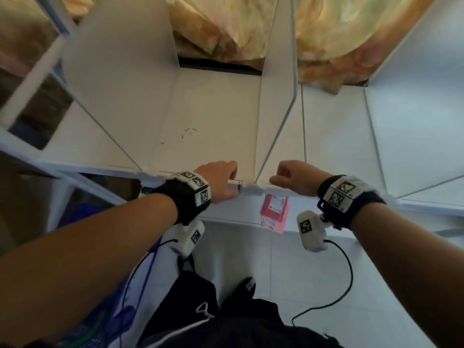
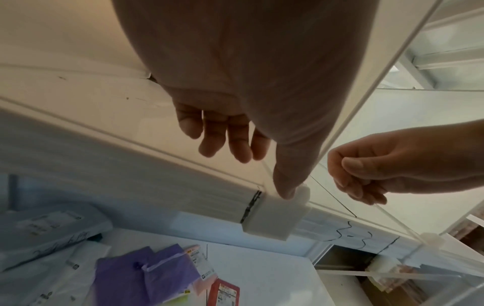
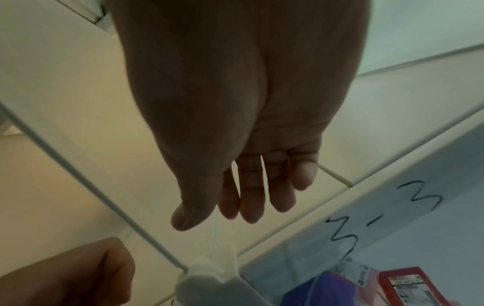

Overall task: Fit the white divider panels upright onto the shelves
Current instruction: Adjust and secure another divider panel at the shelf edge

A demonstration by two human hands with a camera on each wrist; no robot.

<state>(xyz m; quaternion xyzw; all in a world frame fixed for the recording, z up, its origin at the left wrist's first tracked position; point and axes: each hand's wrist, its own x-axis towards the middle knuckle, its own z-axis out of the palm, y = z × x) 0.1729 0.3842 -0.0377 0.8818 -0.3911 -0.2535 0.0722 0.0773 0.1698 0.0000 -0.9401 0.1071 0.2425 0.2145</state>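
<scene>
A white shelf (image 1: 213,116) carries upright white divider panels: one on the left (image 1: 120,71), one in the middle (image 1: 273,109), one on the right (image 1: 414,101). The middle panel's foot sits in a white clip (image 1: 253,188) (image 2: 275,217) (image 3: 209,277) on the shelf's front edge. My left hand (image 1: 226,182) (image 2: 248,161) hovers just left of that clip. Its thumb (image 2: 288,186) touches the clip's top and its fingers hang loosely curled. My right hand (image 1: 288,175) (image 3: 248,207) is just right of the clip, loosely curled, holding nothing.
Further clips (image 1: 148,173) (image 1: 391,199) hold the other panels. A pink packet (image 1: 275,212) and purple packets (image 2: 146,273) lie on the lower shelf. "3-3" (image 3: 379,217) is handwritten on the shelf's front face. Crumpled yellow plastic (image 1: 226,28) fills the space behind the shelf.
</scene>
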